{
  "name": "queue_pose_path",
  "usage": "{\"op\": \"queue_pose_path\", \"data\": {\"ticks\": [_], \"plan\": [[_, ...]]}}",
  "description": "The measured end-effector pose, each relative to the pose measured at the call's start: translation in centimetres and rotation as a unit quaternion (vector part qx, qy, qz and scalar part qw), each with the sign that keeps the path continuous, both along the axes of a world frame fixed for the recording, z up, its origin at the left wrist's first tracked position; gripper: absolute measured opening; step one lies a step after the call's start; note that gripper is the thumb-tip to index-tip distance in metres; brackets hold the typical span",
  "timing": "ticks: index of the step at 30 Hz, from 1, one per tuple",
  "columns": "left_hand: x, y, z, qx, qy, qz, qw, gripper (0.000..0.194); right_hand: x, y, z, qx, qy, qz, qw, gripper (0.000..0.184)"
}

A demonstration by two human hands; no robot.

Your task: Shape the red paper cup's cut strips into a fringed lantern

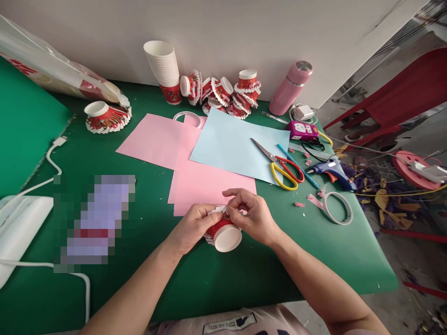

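A red paper cup with its side cut into strips lies tilted, its white round base toward me. My left hand is closed on the cup's left side, thumb along the cut strips. Across from it, my right hand pinches at the cup's strip edge with thumb and forefinger. The fingertips of both hands meet near the top of the cup, and the strips between them are partly hidden. Pink paper sheets lie just beyond the hands.
Scissors rest on a light blue sheet. To the right are a glue gun and a tape roll. Along the wall stand stacked cups, several cut cups and a pink bottle. A blurred object lies left.
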State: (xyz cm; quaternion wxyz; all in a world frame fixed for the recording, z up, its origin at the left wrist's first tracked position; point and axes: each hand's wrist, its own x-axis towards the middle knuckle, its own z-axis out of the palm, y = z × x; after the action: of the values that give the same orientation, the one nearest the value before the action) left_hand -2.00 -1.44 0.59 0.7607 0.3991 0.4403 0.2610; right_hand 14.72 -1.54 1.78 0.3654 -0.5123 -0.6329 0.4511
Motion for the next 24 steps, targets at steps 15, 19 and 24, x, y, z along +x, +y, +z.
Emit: {"op": "queue_pose_path", "data": {"ticks": [15, 19, 24], "plan": [[-0.2, 0.3, 0.0, -0.020, -0.034, 0.010, 0.999, 0.027, 0.7, 0.2, 0.1, -0.017, 0.056, 0.019, 0.998, 0.012], [-0.3, 0.3, -0.1, -0.035, -0.038, 0.014, 0.999, 0.026, 1.2, 0.5, 0.1, -0.063, 0.067, 0.008, 0.996, 0.019], [-0.4, 0.3, -0.2, -0.023, -0.046, -0.001, 0.999, 0.027, 1.6, 0.9, -0.1, -0.158, 0.075, 0.051, 0.983, 0.030]]}}
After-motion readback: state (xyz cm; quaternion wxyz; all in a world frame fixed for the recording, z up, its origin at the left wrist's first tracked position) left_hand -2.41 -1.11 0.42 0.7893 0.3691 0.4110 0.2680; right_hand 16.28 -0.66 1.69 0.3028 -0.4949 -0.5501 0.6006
